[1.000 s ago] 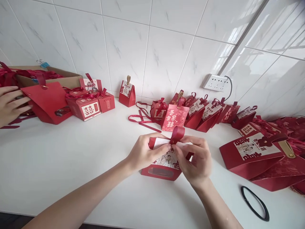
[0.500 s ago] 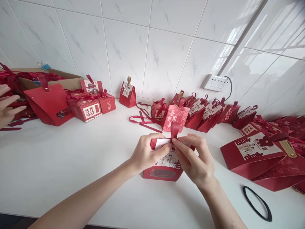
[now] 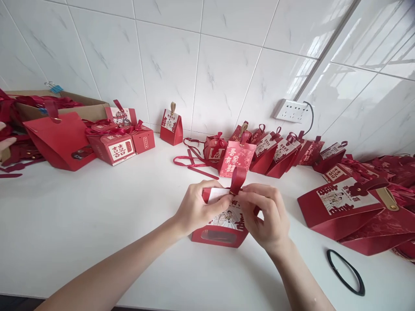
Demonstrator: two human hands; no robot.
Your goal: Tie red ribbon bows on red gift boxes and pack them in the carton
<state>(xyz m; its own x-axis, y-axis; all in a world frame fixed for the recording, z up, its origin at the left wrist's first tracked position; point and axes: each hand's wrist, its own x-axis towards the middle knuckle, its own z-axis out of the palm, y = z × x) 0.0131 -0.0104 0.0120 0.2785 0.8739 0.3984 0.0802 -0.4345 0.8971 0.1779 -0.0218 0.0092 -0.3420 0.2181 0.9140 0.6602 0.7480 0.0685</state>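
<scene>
A red gift box (image 3: 215, 236) with an oval window and a white printed front stands on the white table before me. My left hand (image 3: 202, 207) pinches the box's top edge from the left, thumb on the front, other fingers behind. A dark red ribbon loop (image 3: 238, 178) rises from the middle of that top edge. My right hand (image 3: 267, 214) is closed at the top edge just right of the loop's base, thumb and fingertips together on the box. Whatever small piece lies under these fingertips is hidden.
Several finished-looking red boxes (image 3: 264, 153) stand along the tiled wall. A larger box (image 3: 339, 207) lies at right near a black ring (image 3: 346, 272). At left are a cardboard carton (image 3: 92, 106) of ribbons, more red boxes (image 3: 61, 140) and another person's hand (image 3: 7, 140).
My right fingers have drawn back slightly right of the ribbon's base and curled more. The ribbon loop has turned and tilts right. The other person's hand has moved left, mostly out of view.
</scene>
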